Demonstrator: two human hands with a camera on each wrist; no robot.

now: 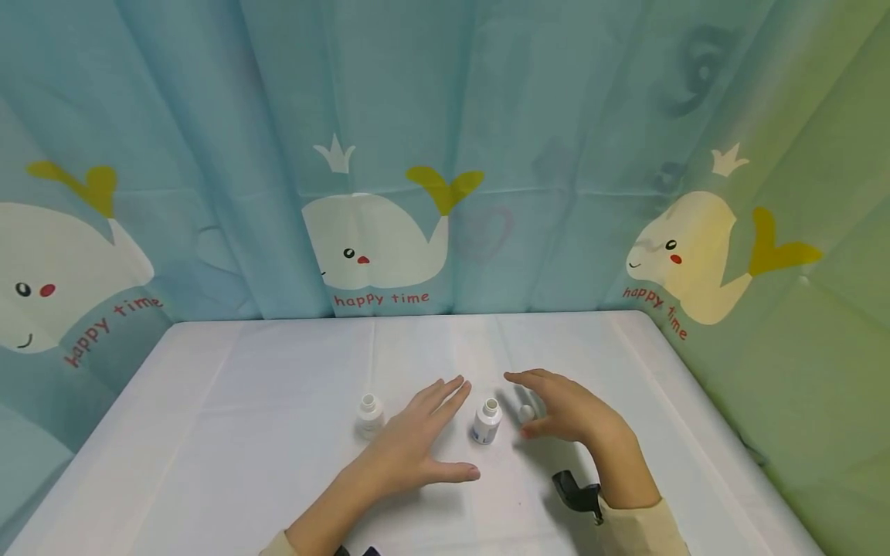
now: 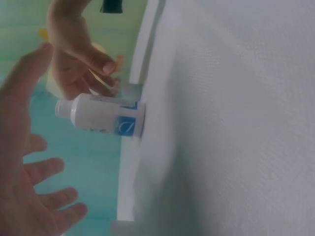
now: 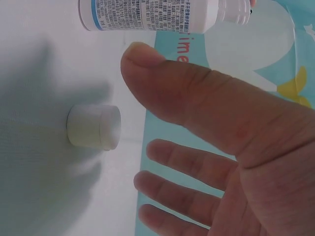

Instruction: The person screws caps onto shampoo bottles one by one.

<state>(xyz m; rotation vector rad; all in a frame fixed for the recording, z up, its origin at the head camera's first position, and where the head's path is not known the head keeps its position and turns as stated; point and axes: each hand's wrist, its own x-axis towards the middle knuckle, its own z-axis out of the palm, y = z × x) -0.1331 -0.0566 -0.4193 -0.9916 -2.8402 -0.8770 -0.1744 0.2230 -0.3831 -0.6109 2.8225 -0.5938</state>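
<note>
A small white bottle (image 1: pixel 487 423) with a bare neck stands upright on the table between the two hands. Its blue label mark shows in the left wrist view, and fine print covers the side facing the right wrist camera. My left hand (image 1: pixel 410 444) is held left of this bottle, fingers spread and thumb apart, touching nothing. On the other side, my right hand (image 1: pixel 573 409) hovers with relaxed fingers over a white cap (image 3: pixel 93 127) on the tabletop. A second uncapped white bottle (image 1: pixel 370 417) stands just beyond the left hand, partly overlapped by it in the head view.
White cloth covers the table (image 1: pixel 278 386). Behind it hangs a blue-green curtain (image 1: pixel 528 154) printed with whales, which continues along the right side. A black wrist mount (image 1: pixel 577 492) sits by the right sleeve.
</note>
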